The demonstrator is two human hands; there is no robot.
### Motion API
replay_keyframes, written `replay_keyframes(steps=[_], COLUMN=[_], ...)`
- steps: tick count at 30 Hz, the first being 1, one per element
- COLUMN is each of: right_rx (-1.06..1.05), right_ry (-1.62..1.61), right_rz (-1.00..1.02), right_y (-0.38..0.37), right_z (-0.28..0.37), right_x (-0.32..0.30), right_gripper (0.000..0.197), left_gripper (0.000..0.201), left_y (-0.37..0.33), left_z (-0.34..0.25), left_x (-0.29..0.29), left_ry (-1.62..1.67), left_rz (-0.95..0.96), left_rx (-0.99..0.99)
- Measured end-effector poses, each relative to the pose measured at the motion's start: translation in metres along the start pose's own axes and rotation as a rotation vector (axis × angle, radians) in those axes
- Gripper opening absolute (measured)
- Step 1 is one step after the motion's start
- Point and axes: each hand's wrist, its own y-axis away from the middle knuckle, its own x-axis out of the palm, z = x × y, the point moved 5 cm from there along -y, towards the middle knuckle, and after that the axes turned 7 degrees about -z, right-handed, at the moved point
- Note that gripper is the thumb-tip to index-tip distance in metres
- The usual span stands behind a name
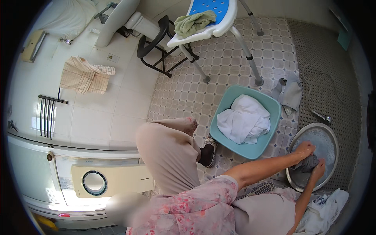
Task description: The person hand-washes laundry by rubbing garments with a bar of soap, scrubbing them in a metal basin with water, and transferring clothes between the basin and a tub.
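Note:
At the right, a round metal basin (334, 143) holds cloudy, sudsy water. A wet dark grey cloth (308, 163) is bunched between my two hands over the near part of the basin. My left hand (304, 150) is closed on its upper end, knuckles up. Opposite it, my right hand (319, 169) grips the other side with curled fingers. The cloth's lower part seems to dip into the water; its full shape is hidden by the folds and my hands.
A teal tub (217, 137) holds white laundry (246, 119). White cloth (323, 211) lies beside the basin; grey cloths (290, 92) lie beyond the tub. A shower head (322, 116) rests on the brown mat (328, 58). A shower chair (231, 17) bears a green towel (194, 22).

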Motion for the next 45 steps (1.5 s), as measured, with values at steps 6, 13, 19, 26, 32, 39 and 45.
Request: replay_keyframes(steps=[6, 13, 19, 26, 32, 39, 45], right_rx=[-0.052, 0.537, 0.712, -0.083, 0.079, 0.166, -0.282], right_ry=[0.149, -0.640, -1.041, -0.558, 0.220, 0.526, -0.260], right_rz=[0.154, 0.332, 0.318, 0.317, 0.016, 0.464, 0.250], right_y=[0.036, 0.052, 0.065, 0.091, 0.049, 0.038, 0.046], right_z=[-0.009, 0.033, 0.118, 0.238, 0.136, 0.059, 0.133], right_x=[0.017, 0.029, -0.015, -0.017, -0.034, -0.025, -0.046], right_gripper=[0.078, 0.058, 0.051, 0.016, 0.045, 0.039, 0.051], left_gripper=[0.047, 0.098, 0.092, 0.051, 0.046, 0.042, 0.045], left_y=[-0.004, 0.000, 0.013, -0.065, -0.025, 0.016, 0.036], left_z=[-0.010, 0.012, 0.010, 0.098, 0.055, -0.021, -0.047], left_x=[-0.007, -0.019, -0.018, -0.023, 0.011, 0.001, 0.015], left_ry=[-0.348, -0.466, -0.077, 0.358, -0.174, -0.213, -0.753], left_rz=[0.008, -0.142, -0.130, 0.380, -0.008, 0.170, 0.043], left_rx=[0.144, -0.165, -0.466, -0.311, -0.180, 0.084, 0.540])
